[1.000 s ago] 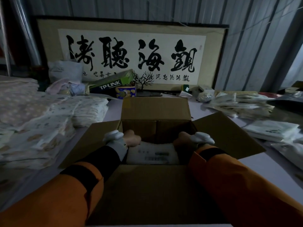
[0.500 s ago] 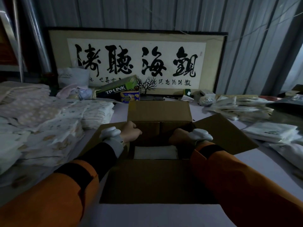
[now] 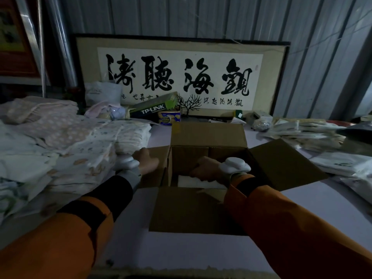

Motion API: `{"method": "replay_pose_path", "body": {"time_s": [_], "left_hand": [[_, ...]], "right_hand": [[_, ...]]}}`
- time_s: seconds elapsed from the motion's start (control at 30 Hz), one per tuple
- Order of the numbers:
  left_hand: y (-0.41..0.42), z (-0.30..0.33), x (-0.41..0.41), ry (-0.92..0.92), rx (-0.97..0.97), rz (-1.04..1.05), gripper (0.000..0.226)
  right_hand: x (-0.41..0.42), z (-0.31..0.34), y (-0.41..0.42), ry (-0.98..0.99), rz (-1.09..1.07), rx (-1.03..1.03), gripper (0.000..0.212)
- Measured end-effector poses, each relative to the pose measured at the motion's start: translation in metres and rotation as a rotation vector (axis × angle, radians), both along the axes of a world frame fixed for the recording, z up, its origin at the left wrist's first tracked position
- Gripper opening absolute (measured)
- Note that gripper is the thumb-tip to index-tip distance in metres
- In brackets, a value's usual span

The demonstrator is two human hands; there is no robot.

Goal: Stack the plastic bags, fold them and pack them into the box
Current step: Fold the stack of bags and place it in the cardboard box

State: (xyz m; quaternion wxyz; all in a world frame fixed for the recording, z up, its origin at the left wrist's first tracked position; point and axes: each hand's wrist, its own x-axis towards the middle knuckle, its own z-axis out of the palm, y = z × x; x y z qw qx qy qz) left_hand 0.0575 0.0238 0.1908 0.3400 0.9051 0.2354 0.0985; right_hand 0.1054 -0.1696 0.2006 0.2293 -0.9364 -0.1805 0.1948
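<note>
Since a moment ago your left hand point(image 3: 148, 161) has slid out to the box's nine o'clock flap, fingers curled on it, likely steadying the box point(image 3: 208, 137). Your right hand point(image 3: 207, 170) stays inside at three o'clock, fingers curled down, seemingly seating the folded plastic bags point(image 3: 193, 181) on the bottom.

A long framed calligraphy panel point(image 3: 181, 76) with bold black characters leans against the grey corrugated metal wall point(image 3: 201, 15). Before it lie a green TP-LINK carton point(image 3: 154, 106), tilted, a small blue-and-yellow tin point(image 3: 169, 118) and a dark twig-shaped ornament point(image 3: 189, 104). Folded pastel printed cloths point(image 3: 60, 150) are piled at left on the pale table point(image 3: 181, 254).
</note>
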Motion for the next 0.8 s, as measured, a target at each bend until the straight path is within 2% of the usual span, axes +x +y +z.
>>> {"method": "replay_pose_path", "body": {"time_s": [0.1, 0.27, 0.33, 0.43, 0.57, 0.7, 0.8], "left_hand": [[0.012, -0.005, -0.004, 0.105, -0.035, 0.041, 0.061], [0.019, 0.002, -0.006, 0.159, -0.053, 0.063, 0.072], [0.024, 0.008, -0.006, 0.156, -0.060, 0.081, 0.066], [0.033, 0.020, -0.007, 0.132, -0.019, 0.057, 0.035], [0.030, 0.041, -0.008, 0.111, 0.032, 0.089, 0.039], [0.004, 0.062, -0.008, -0.040, 0.058, 0.170, 0.035], [-0.015, 0.078, -0.005, 0.009, 0.149, 0.221, 0.031]], "right_hand": [[-0.009, -0.001, 0.008, 0.017, 0.029, -0.002, 0.035], [-0.018, -0.006, 0.016, 0.003, 0.016, -0.013, 0.037], [-0.021, -0.007, 0.018, -0.030, 0.000, -0.014, 0.036], [-0.026, -0.006, 0.019, -0.081, -0.023, -0.012, 0.035], [-0.029, 0.001, 0.016, -0.085, 0.001, -0.013, 0.033], [-0.029, 0.009, 0.008, -0.052, 0.004, 0.000, 0.035], [-0.031, 0.011, 0.004, -0.073, -0.010, 0.013, 0.034]]}}
